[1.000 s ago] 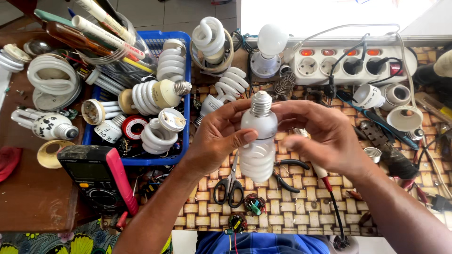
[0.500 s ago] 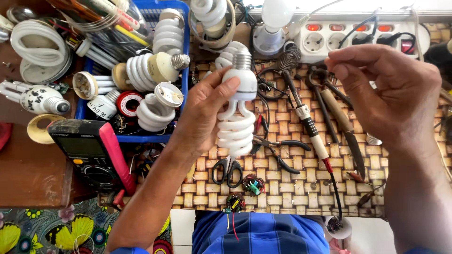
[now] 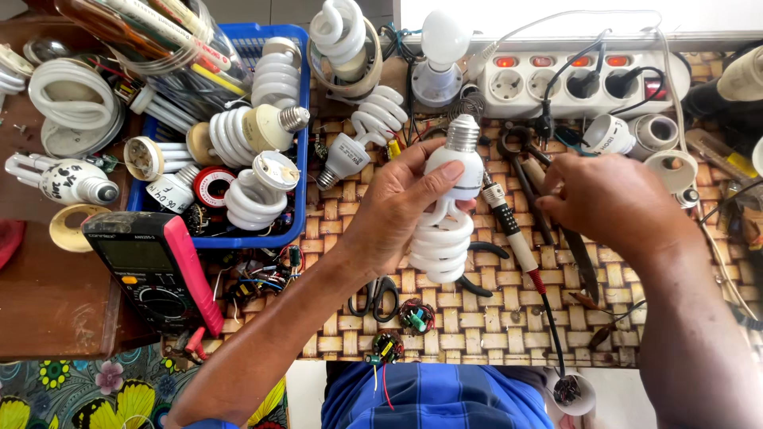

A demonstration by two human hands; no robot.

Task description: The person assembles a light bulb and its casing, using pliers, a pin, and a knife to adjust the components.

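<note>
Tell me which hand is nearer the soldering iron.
Right. The right hand reaches down just beside the soldering iron, close to its handle. The left hand holds the spiral bulb on the iron's other side, slightly farther off.

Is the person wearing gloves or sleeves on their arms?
No gloves and no sleeves. The left hand and right hand are bare, and both forearms are uncovered all the way to the picture's edge. No watch, ring or bracelet shows. At the bottom you can see a blue striped shirt.
</note>
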